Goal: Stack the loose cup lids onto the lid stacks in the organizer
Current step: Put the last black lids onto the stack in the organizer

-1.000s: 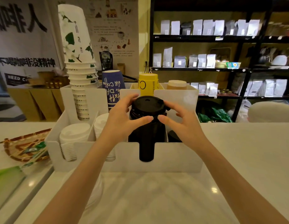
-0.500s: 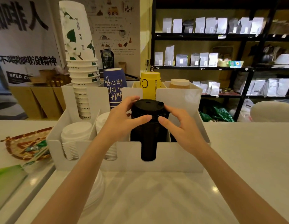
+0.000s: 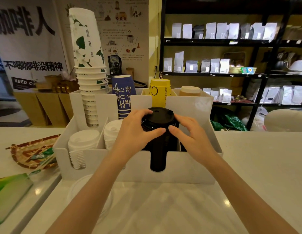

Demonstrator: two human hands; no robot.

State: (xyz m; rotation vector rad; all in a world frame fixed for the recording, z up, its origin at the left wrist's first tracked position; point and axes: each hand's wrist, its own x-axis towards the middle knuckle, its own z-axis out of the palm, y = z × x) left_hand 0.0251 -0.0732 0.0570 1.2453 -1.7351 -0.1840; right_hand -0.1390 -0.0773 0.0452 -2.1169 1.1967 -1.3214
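A white organizer (image 3: 138,168) stands on the counter. In its front row, a tall stack of black lids (image 3: 158,149) fills the third slot and shows through the front notch. My left hand (image 3: 136,132) and my right hand (image 3: 190,134) wrap the top of this stack from both sides, fingers curled over the uppermost black lid (image 3: 159,114). Two stacks of white lids (image 3: 82,141) sit in the slots to the left; the second one (image 3: 112,130) is partly hidden by my left hand.
Paper cup stacks stand in the organizer's back row: white-green (image 3: 89,70), blue (image 3: 124,95), yellow (image 3: 160,92), brown (image 3: 189,91). A woven tray (image 3: 28,152) and a green packet (image 3: 10,191) lie left. Pale lids (image 3: 89,195) lie before the organizer. Shelves stand behind.
Both hands have sunk a little with the black lid stack, which now sits lower in its slot. The grip of the hands stays the same.
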